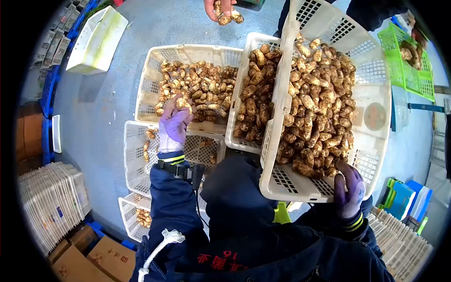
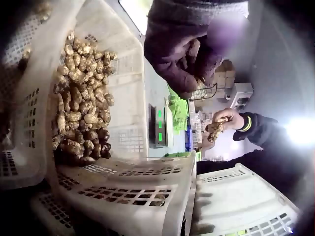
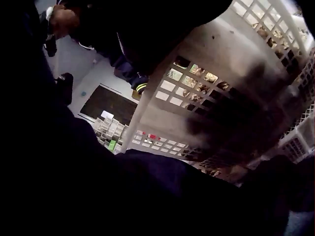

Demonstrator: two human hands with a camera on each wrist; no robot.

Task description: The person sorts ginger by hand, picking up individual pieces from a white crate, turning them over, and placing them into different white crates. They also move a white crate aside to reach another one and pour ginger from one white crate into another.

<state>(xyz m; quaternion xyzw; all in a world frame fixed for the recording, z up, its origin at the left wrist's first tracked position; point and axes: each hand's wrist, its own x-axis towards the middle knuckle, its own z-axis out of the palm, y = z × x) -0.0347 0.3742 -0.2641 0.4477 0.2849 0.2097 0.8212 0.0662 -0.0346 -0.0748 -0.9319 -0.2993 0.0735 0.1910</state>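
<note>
My left hand (image 1: 177, 107), in a purple glove, pinches one brown lumpy tuber (image 1: 182, 102) above a white slatted crate (image 1: 149, 70) half full of the same tubers. In the left wrist view the gloved left hand (image 2: 182, 59) curls round the piece above a heap of tubers (image 2: 81, 98). My right hand (image 1: 348, 183) grips the near rim of a big white crate (image 1: 305, 185), tilted and full of tubers (image 1: 319, 103). Its slatted underside (image 3: 197, 83) fills the right wrist view. Another person's hand (image 1: 221, 9) holds a few tubers at the top.
A second filled crate (image 1: 237, 136) sits between the two. Two nearly bare crates (image 1: 134, 160) stand near my left arm. A green basket (image 1: 416, 82), white foam box (image 1: 96, 40), stacked white trays (image 1: 54, 202), cardboard boxes (image 1: 94, 258) and a scale (image 2: 160, 125) surround me.
</note>
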